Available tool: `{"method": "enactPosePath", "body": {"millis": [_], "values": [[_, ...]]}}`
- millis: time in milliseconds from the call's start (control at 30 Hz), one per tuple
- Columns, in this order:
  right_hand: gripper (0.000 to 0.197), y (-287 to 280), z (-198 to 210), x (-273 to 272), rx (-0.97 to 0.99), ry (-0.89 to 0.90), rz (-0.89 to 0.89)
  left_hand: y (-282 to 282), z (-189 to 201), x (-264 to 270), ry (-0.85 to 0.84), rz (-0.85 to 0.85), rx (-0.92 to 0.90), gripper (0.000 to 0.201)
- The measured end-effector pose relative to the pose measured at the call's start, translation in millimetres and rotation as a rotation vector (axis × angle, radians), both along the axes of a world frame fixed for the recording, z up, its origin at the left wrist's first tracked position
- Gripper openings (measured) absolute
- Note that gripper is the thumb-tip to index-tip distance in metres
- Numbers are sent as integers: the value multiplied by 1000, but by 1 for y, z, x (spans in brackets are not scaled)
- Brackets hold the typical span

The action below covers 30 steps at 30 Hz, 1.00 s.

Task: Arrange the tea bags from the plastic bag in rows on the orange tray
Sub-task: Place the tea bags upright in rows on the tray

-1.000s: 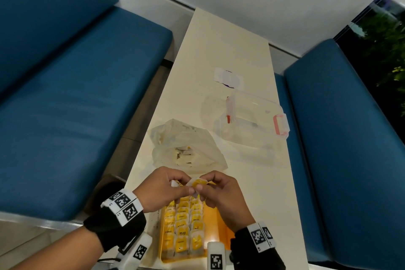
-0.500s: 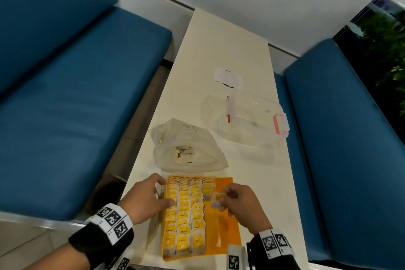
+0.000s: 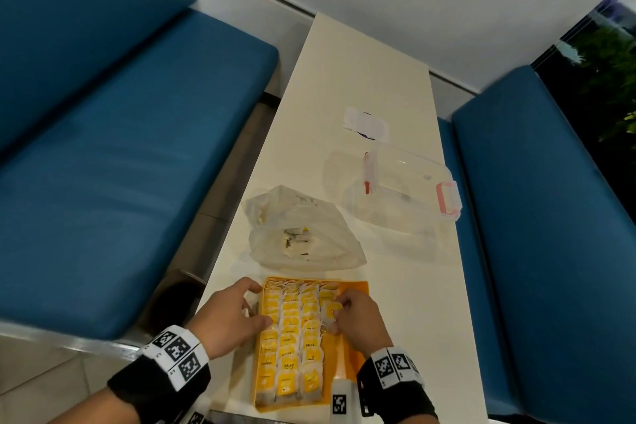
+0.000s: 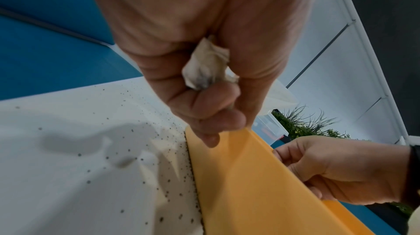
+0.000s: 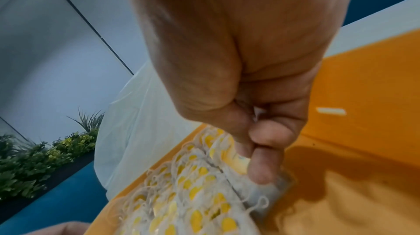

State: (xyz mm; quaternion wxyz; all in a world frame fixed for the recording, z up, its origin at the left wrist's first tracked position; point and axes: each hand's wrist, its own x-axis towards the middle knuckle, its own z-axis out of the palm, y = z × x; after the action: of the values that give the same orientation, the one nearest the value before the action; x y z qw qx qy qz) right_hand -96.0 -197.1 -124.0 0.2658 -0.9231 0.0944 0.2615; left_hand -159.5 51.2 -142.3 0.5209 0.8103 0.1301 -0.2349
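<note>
The orange tray (image 3: 347,354) lies at the near end of the table, with three full rows of yellow-tagged tea bags (image 3: 289,348) and a fourth begun at its far right. My right hand (image 3: 354,318) pinches one tea bag (image 3: 331,310) by thumb and fingers, low over that fourth row; the right wrist view shows this tea bag (image 5: 240,166) touching the tray (image 5: 363,149). My left hand (image 3: 237,313) rests at the tray's left wall (image 4: 238,176), its fingers curled round a crumpled tea bag (image 4: 205,64). The plastic bag (image 3: 303,234) lies just beyond the tray with a few tea bags inside.
A clear plastic box (image 3: 402,196) with pink latches stands beyond the bag to the right, and a white packet (image 3: 366,122) lies farther up the narrow table. Blue benches (image 3: 120,148) flank both sides. Dark specks dot the table (image 4: 90,149) by the tray.
Both hands held a tea bag together above the tray's far end. The right hand has since lowered it into the fourth row; the left hand has drawn back to the tray's left wall.
</note>
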Motion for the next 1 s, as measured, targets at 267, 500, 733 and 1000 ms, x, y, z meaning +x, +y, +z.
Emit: {"method": "enactPosePath", "body": {"millis": [267, 500, 733, 1000], "values": [[12, 13, -10, -3, 11, -77, -107, 1, -2, 0, -14, -22, 9, 52], [13, 15, -22, -5, -138, -105, -5, 0, 0, 0, -3, -23, -14, 51], [21, 13, -28, 3, -139, -74, -14, 1, 1, 3, 11, -30, -16, 51], [31, 22, -15, 7, -79, -64, -9, 5, 4, 4, 34, -44, -29, 55]]}}
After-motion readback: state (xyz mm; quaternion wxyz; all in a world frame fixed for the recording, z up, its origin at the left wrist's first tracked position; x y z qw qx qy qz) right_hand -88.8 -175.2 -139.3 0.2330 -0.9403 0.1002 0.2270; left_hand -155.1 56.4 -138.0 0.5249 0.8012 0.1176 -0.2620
